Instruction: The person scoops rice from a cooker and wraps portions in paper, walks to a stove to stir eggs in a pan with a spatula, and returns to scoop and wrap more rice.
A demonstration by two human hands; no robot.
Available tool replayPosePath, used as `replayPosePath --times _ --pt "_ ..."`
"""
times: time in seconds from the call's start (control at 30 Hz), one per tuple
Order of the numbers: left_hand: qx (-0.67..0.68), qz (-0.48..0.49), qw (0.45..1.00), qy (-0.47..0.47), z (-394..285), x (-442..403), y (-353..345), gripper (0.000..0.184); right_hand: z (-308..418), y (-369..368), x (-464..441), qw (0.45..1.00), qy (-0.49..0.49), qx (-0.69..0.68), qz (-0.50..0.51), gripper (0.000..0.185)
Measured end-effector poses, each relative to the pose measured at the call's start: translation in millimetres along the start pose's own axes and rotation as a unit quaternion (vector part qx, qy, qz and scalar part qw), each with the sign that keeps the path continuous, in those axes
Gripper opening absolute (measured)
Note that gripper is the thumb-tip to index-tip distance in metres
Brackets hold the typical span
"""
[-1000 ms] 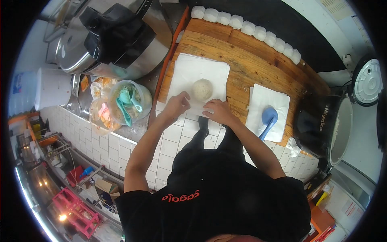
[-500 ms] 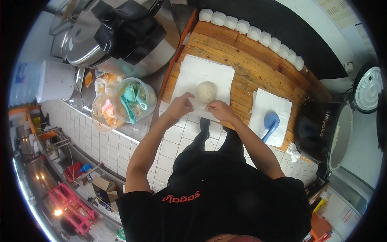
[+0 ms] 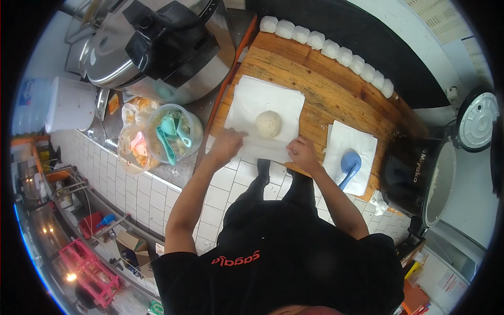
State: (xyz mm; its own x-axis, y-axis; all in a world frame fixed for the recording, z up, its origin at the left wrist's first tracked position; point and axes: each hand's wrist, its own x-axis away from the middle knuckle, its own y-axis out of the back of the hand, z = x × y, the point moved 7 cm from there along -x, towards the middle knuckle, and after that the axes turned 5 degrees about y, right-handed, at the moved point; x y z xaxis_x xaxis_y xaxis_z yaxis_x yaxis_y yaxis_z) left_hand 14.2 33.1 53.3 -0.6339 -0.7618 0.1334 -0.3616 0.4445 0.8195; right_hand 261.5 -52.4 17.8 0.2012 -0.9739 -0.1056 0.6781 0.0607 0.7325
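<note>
A rounded mound of rice (image 3: 269, 124) sits on a stack of white wrapping paper (image 3: 262, 94) near the table's front edge. My left hand (image 3: 228, 147) is closed at the front left corner of the top sheet. At the opposite front corner, my right hand (image 3: 304, 152) pinches the same sheet. Between my hands the sheet's near edge is lifted and spans in front of the rice. Neither hand touches the mound. To the right, a blue rice paddle (image 3: 350, 163) rests on a second stack of white paper (image 3: 350, 137).
White wrapped packets (image 3: 329, 49) line the back of the wooden table (image 3: 320, 79). A black rice cooker (image 3: 409, 163) with rice stands open at right. A large steel cooker (image 3: 173, 58) is at left, near tubs with a teal scoop (image 3: 167, 149) and a pink scoop (image 3: 138, 140).
My hands have moved apart, outward and slightly toward me, drawing the paper's near edge wider. The rice mound keeps its place on the paper.
</note>
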Motion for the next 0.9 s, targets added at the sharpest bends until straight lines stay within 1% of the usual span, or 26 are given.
replayPosePath --times 0.07,0.1,0.17,0.2,0.23,0.3,0.33,0.4,0.43,0.47,0.5,0.57,0.6,0.7,0.73,0.83,0.9 --pt "-0.003 0.02 0.999 -0.033 10.9 9.2 -18.0 0.029 6.7 6.5 18.9 1.0 0.022 0.006 0.011 0.018" --pt "0.042 0.016 0.998 -0.033 7.9 12.6 -16.1 0.028 10.0 11.1 24.4 0.999 0.032 0.009 0.017 0.018" --pt "0.131 0.006 0.991 -0.03 1.0 22.7 -14.1 0.027 0.6 22.4 31.3 0.999 0.018 -0.022 0.014 0.018" --pt "0.208 -0.036 0.977 0.013 6.0 24.7 -11.0 0.027 -3.7 25.7 29.9 0.999 0.012 -0.038 0.01 0.018" --pt "0.265 -0.067 0.959 0.076 15.3 22.0 -10.6 0.03 -14.1 25.4 24.4 0.995 -0.024 -0.096 0.006 0.018" --pt "0.373 -0.126 0.897 0.202 27.9 19.4 -11.4 0.036 -30.6 32.0 0.2 0.972 -0.099 -0.212 -0.003 0.02" --pt "0.547 -0.091 0.798 0.236 36.4 17.5 -32.3 0.047 -35.7 30.1 -8.7 0.958 -0.146 -0.245 0.023 0.02" --pt "0.373 -0.111 0.909 0.151 18.7 11.7 -17.3 0.052 -35.1 26.8 -28.7 0.919 -0.235 -0.307 0.072 0.022" --pt "0.276 -0.119 0.948 0.106 8.7 10.3 -8.0 0.055 -34.3 28.1 -34.5 0.928 -0.227 -0.277 0.102 0.023" --pt "0.154 -0.116 0.981 0.027 -4.2 11.1 0.4 0.068 -34.5 28.9 -38.3 0.935 -0.218 -0.246 0.132 0.024" --pt "0.123 -0.1 0.987 -0.006 -18.2 11.2 12.1 0.074 -35.6 28.2 -40.0 0.941 -0.207 -0.214 0.161 0.026" --pt "0.063 -0.069 0.993 -0.067 -44.8 16.0 26.2 0.088 -45.4 24.1 -32.8 0.938 -0.187 -0.216 0.194 0.026" --pt "0.038 -0.01 0.995 -0.088 -44.6 16.5 12.3 0.091 -48.2 21.1 -31.1 0.937 -0.176 -0.215 0.212 0.026" --pt "-0.053 0.1 0.985 -0.129 -31.7 18.9 -24.4 0.084 -54.3 21.4 -29.8 0.94 -0.175 -0.245 0.159 0.028" --pt "-0.09 0.126 0.982 -0.109 -20.1 20.9 -36.6 0.078 -56.0 21.3 -30.2 0.939 -0.178 -0.248 0.157 0.028" --pt "-0.08 0.179 0.981 -0.002 -13.8 21.7 -27.7 0.063 -54.4 22.1 -34.5 0.937 -0.185 -0.251 0.155 0.028" --pt "-0.036 0.028 0.998 -0.037 -26.1 26.1 -9.8 0.05 -49.2 25.8 -38.9 0.938 -0.188 -0.24 0.164 0.029"
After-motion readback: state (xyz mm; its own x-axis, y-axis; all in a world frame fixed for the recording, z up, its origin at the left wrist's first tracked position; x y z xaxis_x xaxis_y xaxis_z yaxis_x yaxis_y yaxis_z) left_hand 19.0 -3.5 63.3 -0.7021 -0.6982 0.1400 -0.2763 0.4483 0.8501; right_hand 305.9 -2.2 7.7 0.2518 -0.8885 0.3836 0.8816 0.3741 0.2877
